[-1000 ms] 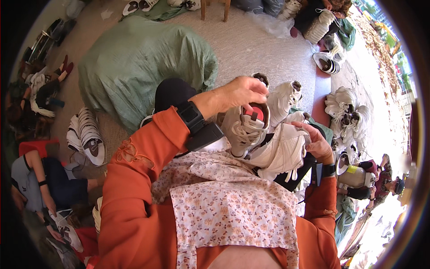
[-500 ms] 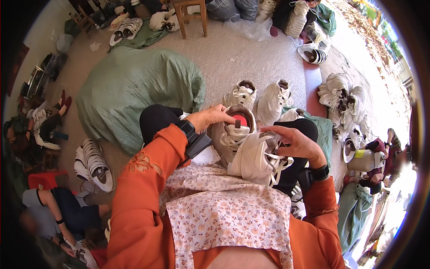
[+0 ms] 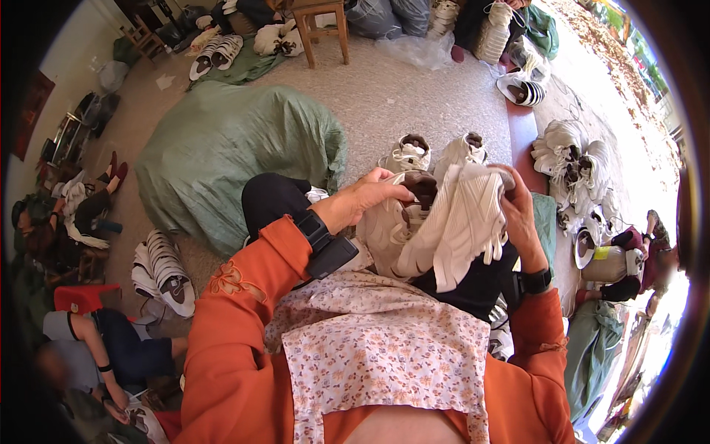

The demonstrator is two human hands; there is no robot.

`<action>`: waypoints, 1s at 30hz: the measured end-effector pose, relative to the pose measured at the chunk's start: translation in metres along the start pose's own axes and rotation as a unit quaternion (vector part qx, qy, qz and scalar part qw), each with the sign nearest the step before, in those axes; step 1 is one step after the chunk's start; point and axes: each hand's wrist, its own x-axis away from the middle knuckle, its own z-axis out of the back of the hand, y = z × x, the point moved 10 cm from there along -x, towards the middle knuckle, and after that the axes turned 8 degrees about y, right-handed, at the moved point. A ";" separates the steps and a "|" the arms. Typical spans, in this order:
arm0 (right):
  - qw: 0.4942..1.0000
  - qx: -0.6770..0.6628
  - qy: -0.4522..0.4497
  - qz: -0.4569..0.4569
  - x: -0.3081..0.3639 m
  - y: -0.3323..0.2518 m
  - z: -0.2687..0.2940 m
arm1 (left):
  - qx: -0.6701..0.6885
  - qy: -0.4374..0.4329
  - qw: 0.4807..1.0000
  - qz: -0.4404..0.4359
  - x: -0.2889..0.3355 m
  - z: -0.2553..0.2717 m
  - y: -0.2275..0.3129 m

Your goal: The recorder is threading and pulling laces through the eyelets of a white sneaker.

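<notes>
Fingers of the left hand point(image 3: 364, 200) close on the collar of a pale laced shoe point(image 3: 379, 233) just beyond the floral apron point(image 3: 384, 355), while the right hand point(image 3: 523, 218) grips a second shoe point(image 3: 460, 226), tilted, right beside it

The left arm point(image 3: 244, 292) is slanting up and to the right, and the left hand point(image 3: 366, 198) is pinching with its thumb point(image 3: 399, 192) and fingers point(image 3: 379, 176). The right arm point(image 3: 536, 322) is pointing up, leaning a bit left, and the right hand point(image 3: 523, 220) is bending its fingers in tight. Both hands are gripping, sitting a little apart.
</notes>
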 end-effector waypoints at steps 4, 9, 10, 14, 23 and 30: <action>0.990 0.119 -0.076 -0.013 -0.026 0.039 -0.035 | 0.030 -0.010 0.999 -0.026 0.005 -0.007 -0.007; 0.986 0.080 -0.091 -0.111 -0.006 0.018 -0.062 | 0.076 0.042 0.994 -0.073 0.016 0.004 -0.011; 0.991 0.090 -0.082 -0.060 -0.009 0.014 -0.058 | 0.098 0.022 0.992 -0.077 0.024 -0.003 -0.002; 0.998 0.048 -0.035 0.024 -0.029 -0.039 -0.043 | 0.166 0.005 0.976 -0.139 0.056 -0.008 0.061; 0.975 -0.004 -0.079 0.206 -0.059 -0.161 -0.030 | 0.207 -0.061 0.937 -0.276 0.115 0.008 0.171; 0.973 -0.005 -0.214 0.085 -0.067 -0.088 -0.076 | 0.263 -0.016 0.945 -0.195 0.089 0.036 0.140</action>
